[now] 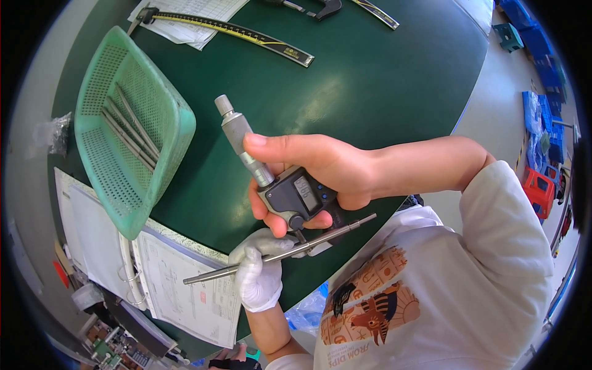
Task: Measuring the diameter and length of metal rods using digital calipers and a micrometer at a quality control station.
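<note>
My right hand [320,169], bare, is wrapped round a digital micrometer [287,196], its thumb on the thimble and its fingers round the frame beside the small display. My left hand [259,268], in a white glove, grips a thin metal rod [216,274] between thumb and fingers. The rod slants up to the right, with a narrower tip at its upper end. It crosses the micrometer at the measuring jaws; whether both faces touch it, I cannot tell.
On the green table [382,80], a green perforated basket [132,213] at the left holds several metal rods [131,126]. A caliper [228,31] lies beyond, over papers [188,37]. An open ring binder [179,287] lies at the lower left. A red stool [538,192] stands right.
</note>
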{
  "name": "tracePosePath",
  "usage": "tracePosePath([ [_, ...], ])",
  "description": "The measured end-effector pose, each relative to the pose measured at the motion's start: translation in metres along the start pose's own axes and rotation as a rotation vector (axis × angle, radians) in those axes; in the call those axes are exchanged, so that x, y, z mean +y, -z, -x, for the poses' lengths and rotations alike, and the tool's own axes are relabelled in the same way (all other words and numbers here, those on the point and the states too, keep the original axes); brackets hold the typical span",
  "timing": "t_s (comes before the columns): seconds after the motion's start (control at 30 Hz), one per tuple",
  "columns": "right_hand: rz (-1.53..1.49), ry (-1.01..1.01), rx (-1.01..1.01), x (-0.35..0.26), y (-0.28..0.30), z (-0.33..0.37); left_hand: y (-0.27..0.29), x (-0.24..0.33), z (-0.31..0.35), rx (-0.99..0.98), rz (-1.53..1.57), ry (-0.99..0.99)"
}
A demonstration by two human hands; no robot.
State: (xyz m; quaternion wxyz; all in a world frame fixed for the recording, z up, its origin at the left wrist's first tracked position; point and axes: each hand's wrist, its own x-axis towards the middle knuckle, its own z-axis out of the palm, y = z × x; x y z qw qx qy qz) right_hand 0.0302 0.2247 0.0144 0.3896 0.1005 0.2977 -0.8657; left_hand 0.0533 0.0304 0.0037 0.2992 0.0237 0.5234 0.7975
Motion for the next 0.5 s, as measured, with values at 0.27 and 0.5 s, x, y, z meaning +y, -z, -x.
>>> tracePosePath([
  [0.27,0.028,0.066,-0.045,0.001,0.003,0.000,0.004,0.000,-0.004,-0.075,0.310,0.064],
  [0.5,0.078,0.097,-0.049,0.000,0.003,0.001,0.004,-0.001,-0.005,-0.044,0.326,0.069],
])
